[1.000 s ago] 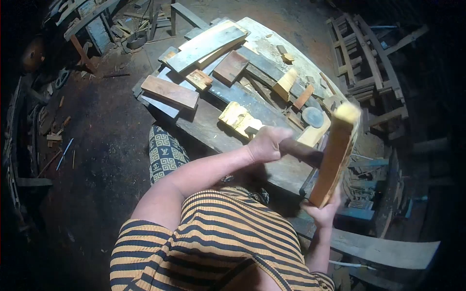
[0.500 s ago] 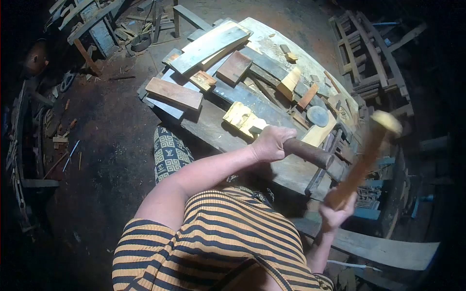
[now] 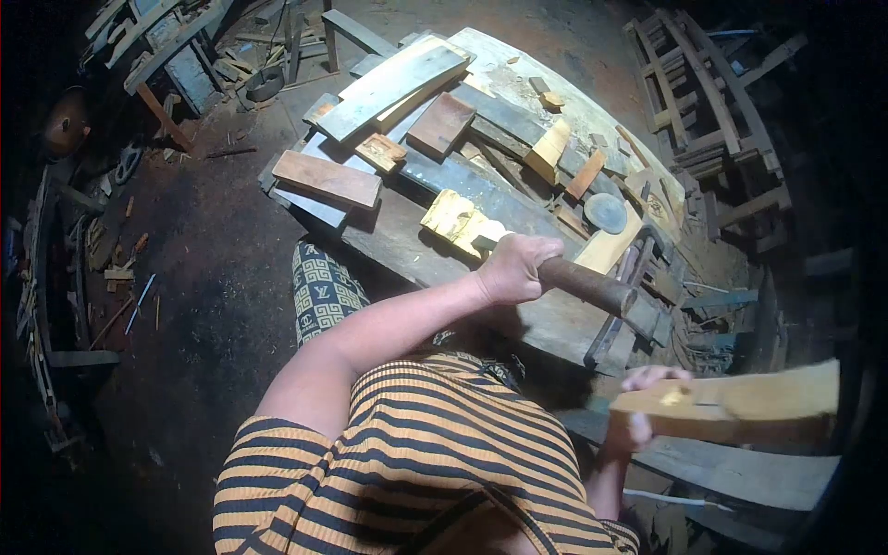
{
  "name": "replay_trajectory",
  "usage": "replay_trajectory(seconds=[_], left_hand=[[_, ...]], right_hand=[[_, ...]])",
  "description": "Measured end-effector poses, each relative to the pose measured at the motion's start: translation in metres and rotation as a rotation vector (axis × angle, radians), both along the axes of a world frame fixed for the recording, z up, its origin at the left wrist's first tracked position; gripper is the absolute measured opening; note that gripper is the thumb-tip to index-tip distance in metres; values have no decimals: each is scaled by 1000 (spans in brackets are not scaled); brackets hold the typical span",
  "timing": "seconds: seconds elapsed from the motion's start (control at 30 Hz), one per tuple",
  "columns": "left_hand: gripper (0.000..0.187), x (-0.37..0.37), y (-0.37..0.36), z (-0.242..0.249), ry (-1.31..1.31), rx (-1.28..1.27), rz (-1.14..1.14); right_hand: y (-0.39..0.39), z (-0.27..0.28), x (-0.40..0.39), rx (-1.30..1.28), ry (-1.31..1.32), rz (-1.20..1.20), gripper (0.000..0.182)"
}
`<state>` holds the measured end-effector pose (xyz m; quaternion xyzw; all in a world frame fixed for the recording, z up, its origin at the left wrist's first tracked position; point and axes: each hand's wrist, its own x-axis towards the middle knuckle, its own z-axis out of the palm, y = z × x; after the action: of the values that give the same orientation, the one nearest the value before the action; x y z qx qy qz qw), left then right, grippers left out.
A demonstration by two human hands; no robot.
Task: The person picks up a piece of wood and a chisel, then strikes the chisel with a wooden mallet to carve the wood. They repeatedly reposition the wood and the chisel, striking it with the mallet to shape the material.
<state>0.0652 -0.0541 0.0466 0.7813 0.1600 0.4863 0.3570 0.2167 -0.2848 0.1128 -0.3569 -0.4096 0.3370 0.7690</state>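
Note:
My left hand (image 3: 520, 268) is wrapped round a chisel with a thick round wooden handle (image 3: 592, 288). Its metal blade (image 3: 483, 243) points left and meets the right end of a carved yellow wood block (image 3: 453, 219), which lies on the workbench (image 3: 393, 236). To the lower right, beyond the bench edge, my right hand (image 3: 636, 416) grips a large pale wooden mallet (image 3: 740, 404), held apart from the chisel handle. The mallet is slightly blurred.
Wooden blocks, such as a reddish one (image 3: 328, 178) and a dark box-like one (image 3: 441, 125), lie on the bench. A round grey disc (image 3: 605, 213) and a clamp-like tool (image 3: 615, 319) sit at its right. Wooden frames (image 3: 703, 92) stand behind on the right.
The mallet has swung down and to the right, from upright to nearly level. The left hand and the chisel have hardly moved.

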Motion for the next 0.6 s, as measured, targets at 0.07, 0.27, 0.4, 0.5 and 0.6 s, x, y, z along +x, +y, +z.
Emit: replay_trajectory(seconds=[0.07, 0.27, 0.4, 0.5, 0.6], left_hand=[[21, -1, 2, 1, 14, 7, 5], [21, -2, -2, 2, 7, -30, -17], [19, -2, 1, 3, 32, -7, -5], [18, -2, 0, 5, 81, -23, -19], [18, 0, -1, 1, 83, -21, -25]], right_hand=[[-8, 0, -16, -801, -477, -294, 68], [0, 15, -15, -301, -423, -371, 74], [-4, -12, -11, -682, -583, -299, 71], [-2, 1, -6, -595, -784, -346, 76], [-12, 23, -5, -622, -205, -508, 66]])
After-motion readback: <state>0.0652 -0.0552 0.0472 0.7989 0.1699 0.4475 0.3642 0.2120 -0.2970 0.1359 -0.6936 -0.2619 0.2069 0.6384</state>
